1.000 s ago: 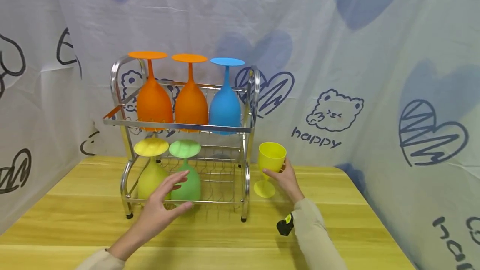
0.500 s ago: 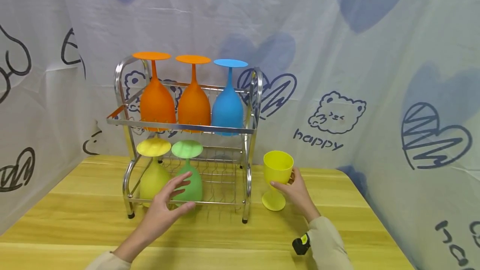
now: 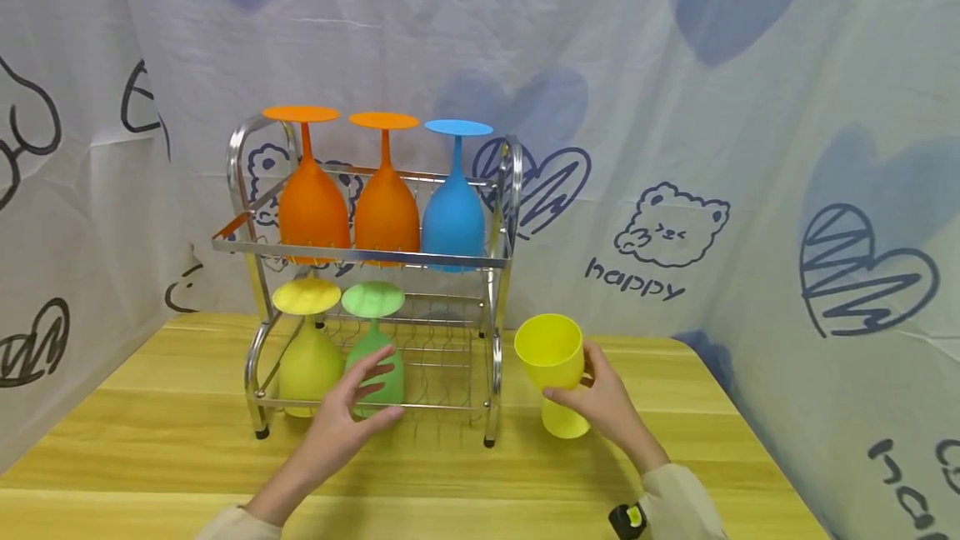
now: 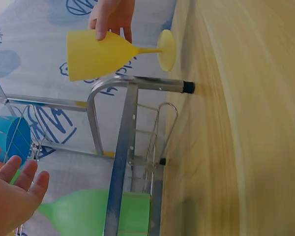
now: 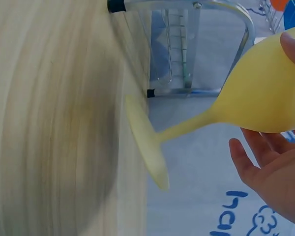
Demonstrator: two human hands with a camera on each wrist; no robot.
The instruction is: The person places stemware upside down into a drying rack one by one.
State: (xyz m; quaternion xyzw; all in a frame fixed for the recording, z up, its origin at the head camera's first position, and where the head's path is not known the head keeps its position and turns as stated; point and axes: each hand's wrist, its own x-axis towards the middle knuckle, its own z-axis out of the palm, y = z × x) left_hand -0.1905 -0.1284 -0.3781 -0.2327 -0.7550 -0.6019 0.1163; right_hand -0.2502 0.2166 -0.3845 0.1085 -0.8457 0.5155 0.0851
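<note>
My right hand (image 3: 600,402) grips the bowl of a yellow goblet (image 3: 551,357) to the right of the metal rack. The goblet is upright, tilted a little, its mouth upward. In the right wrist view its foot (image 5: 146,142) hangs just off the wooden table. My left hand (image 3: 348,415) is held in front of the rack's lower tier with fingers spread and nothing in it. Close behind it, a green goblet (image 3: 386,373) stands upside down on that tier, partly covered by the fingers. Beside it is an upside-down yellow-green goblet (image 3: 307,357).
On the two-tier rack (image 3: 491,340), the upper shelf bears two orange goblets (image 3: 311,211) and a blue goblet (image 3: 453,219), all inverted. The lower tier shows bare wire at its right. A printed cloth (image 3: 660,223) hangs behind the wooden table (image 3: 450,498).
My right hand has brought the yellow goblet nearer to me and slightly right, and its mouth now tips more toward me. My left hand has shifted slightly right.
</note>
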